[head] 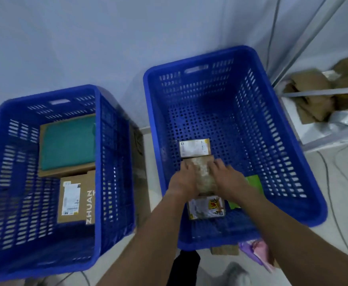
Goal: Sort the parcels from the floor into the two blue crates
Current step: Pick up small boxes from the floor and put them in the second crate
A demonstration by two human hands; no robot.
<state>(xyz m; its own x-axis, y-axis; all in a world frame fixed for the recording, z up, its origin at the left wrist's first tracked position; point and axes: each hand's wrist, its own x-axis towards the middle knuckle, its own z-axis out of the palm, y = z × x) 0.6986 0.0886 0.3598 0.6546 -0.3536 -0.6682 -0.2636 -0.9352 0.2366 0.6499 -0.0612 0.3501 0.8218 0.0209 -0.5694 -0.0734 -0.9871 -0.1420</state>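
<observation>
Head view: left hand (184,178) and right hand (225,178) clasped on opposite sides of a brown padded parcel (204,174), low inside the right blue crate (237,129). Just beyond the grip: white-labelled box (194,148). Just nearer than the grip: printed packet (207,206). Right of the grip: green packet (252,182). Well left of the grip: left blue crate (111,162), holding two cardboard boxes.

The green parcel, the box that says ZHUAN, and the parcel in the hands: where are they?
green parcel (68,143), head view, middle of its flat top.
ZHUAN box (86,200), head view, bare cardboard beside the label.
held parcel (203,172), head view, wrapping showing between both hands.
</observation>
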